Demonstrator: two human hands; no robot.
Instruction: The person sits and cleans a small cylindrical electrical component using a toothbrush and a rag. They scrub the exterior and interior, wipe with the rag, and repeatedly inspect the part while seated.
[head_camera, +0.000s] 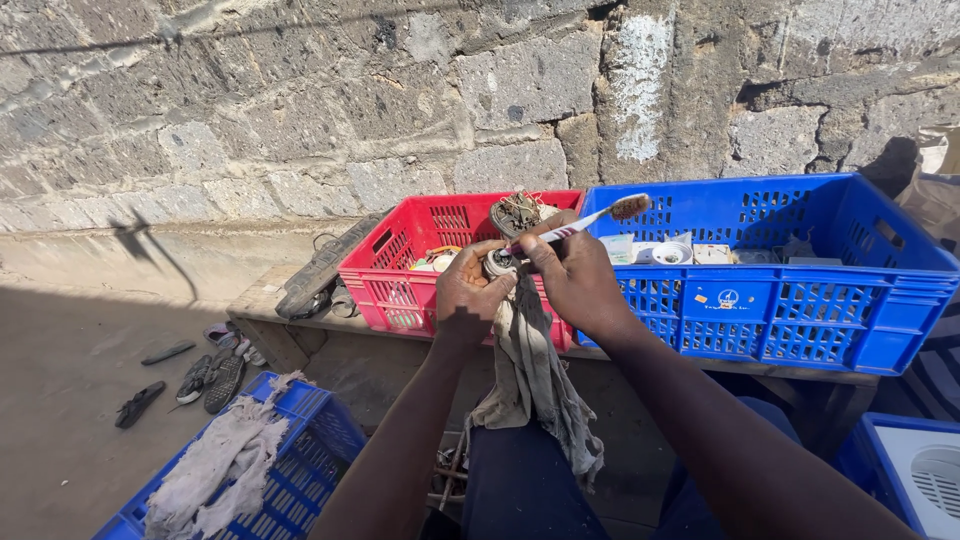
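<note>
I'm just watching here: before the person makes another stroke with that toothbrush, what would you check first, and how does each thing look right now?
1. Left hand has hold of the small round part: ok, fingers wrap it.
2. Right hand grips the toothbrush: ok, held by the handle.
3. Bristles on the part: not ok, the brush head points up and away, above the blue crate.
4. Grey rag under the part: ok, it hangs below the hands.
5. Part is clean: cannot tell, mostly hidden by fingers.
6. Red crate within reach: ok, right behind the hands.
</note>
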